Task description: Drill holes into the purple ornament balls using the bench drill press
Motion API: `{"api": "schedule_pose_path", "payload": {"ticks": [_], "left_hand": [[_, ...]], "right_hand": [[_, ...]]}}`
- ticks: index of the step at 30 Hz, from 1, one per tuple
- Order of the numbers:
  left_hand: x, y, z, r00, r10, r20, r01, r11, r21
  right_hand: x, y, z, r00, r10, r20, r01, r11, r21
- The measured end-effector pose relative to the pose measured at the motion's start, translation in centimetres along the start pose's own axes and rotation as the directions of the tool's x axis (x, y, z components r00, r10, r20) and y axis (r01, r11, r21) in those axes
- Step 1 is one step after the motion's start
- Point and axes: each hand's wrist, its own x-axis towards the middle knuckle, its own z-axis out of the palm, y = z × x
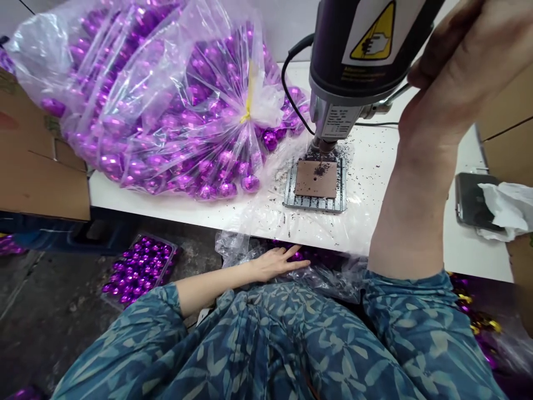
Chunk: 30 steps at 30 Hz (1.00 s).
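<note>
Tied clear plastic bag (166,100) holds shiny purple balls (250,183) | more lie loose below white bench (187,214) | left hand (270,265) spreads fingers apart | right hand (453,72) at black drill (333,64), grip unclear

From my seat far off, I see a table (383,161) with a big bag of balls (166,111) on its left side. A box (41,150) is left of that bag. The drill (353,61) is right of the bag, over the far part of a small plate (316,186), which lies on a base (342,191). The flat case (474,200) is on the right, with paper (512,203) partly on it. Under the near edge is an open bag (333,280). A tub (172,253) of balls sits on the floor (25,289), near and left.
</note>
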Motion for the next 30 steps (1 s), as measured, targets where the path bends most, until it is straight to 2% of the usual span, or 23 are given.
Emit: {"api": "schedule_pose_path", "payload": {"ticks": [1,2,3,4,5,6,7,9,12,14,17,20,22,23,25,26,28,30], "left_hand": [[0.1,-0.1,-0.2,0.995,0.059,-0.081,-0.056,0.998,0.037],[0.3,-0.4,-0.5,0.97,0.144,-0.197,-0.13,0.988,0.08],[0.6,-1.0,-1.0,0.91,0.232,-0.343,-0.196,0.971,0.136],[1.2,-1.9,-2.0,0.82,0.3,-0.488,-0.228,0.953,0.202],[2.1,-3.1,-3.4,0.721,0.332,-0.608,-0.213,0.941,0.262],[3.2,-4.6,-5.2,0.619,0.316,-0.719,-0.138,0.945,0.297],[4.5,-6.3,-7.4,0.595,0.25,-0.764,-0.019,0.954,0.298],[7.5,-10.2,-12.5,0.63,0.063,-0.774,0.217,0.943,0.253],[11.5,-15.3,-19.0,0.656,-0.252,-0.711,0.516,0.838,0.179],[13.3,-17.3,-21.4,0.665,-0.403,-0.629,0.611,0.777,0.148],[14.2,-18.0,-22.2,0.674,-0.478,-0.564,0.634,0.766,0.108],[13.0,-16.8,-21.7,0.665,-0.417,-0.619,0.511,0.859,-0.031],[11.6,-15.4,-21.2,0.63,-0.391,-0.672,0.312,0.919,-0.241],[10.8,-14.5,-21.0,0.61,-0.404,-0.682,0.19,0.91,-0.37],[9.5,-12.8,-20.4,0.598,-0.478,-0.643,-0.034,0.786,-0.617],[9.0,-11.9,-20.1,0.614,-0.519,-0.595,-0.116,0.686,-0.718],[8.4,-10.3,-19.4,0.672,-0.568,-0.475,-0.21,0.469,-0.858],[8.3,-9.1,-18.6,0.734,-0.567,-0.374,-0.239,0.301,-0.923]], "right_hand": [[0.1,-0.2,0.5,0.996,0.007,-0.087,-0.008,1.0,-0.01],[0.0,-0.4,0.9,0.986,0.027,-0.165,-0.03,0.999,-0.017],[-0.1,-0.6,1.1,0.977,0.041,-0.211,-0.045,0.999,-0.015],[-0.3,-0.9,1.1,0.976,0.042,-0.211,-0.045,0.999,-0.005],[-0.6,-1.1,1.0,0.983,0.039,-0.179,-0.039,0.999,0.007],[-0.9,-1.4,0.8,0.99,0.03,-0.135,-0.028,0.999,0.018],[-1.2,-1.6,0.6,0.995,0.023,-0.094,-0.021,0.999,0.024],[-1.6,-2.0,0.3,0.998,0.013,-0.068,-0.01,0.999,0.045],[-1.6,-2.1,0.3,0.993,0.034,-0.113,-0.024,0.995,0.094],[-1.5,-2.0,0.4,0.995,0.016,-0.099,-0.003,0.991,0.133],[-1.6,-1.9,0.4,0.999,-0.03,-0.044,0.038,0.983,0.181],[-1.8,-1.9,0.3,0.998,-0.035,-0.046,0.044,0.975,0.216],[-1.9,-1.8,0.2,0.998,-0.048,-0.051,0.059,0.973,0.225],[-1.9,-1.8,0.2,0.997,-0.055,-0.047,0.064,0.973,0.222],[-1.8,-1.7,0.1,0.998,-0.055,-0.042,0.063,0.977,0.203],[-1.8,-1.6,0.1,0.998,-0.049,-0.045,0.056,0.98,0.191],[-1.6,-1.5,0.0,0.998,-0.029,-0.048,0.037,0.986,0.164],[-1.6,-1.4,-0.1,0.998,-0.034,-0.043,0.04,0.99,0.135]]}}
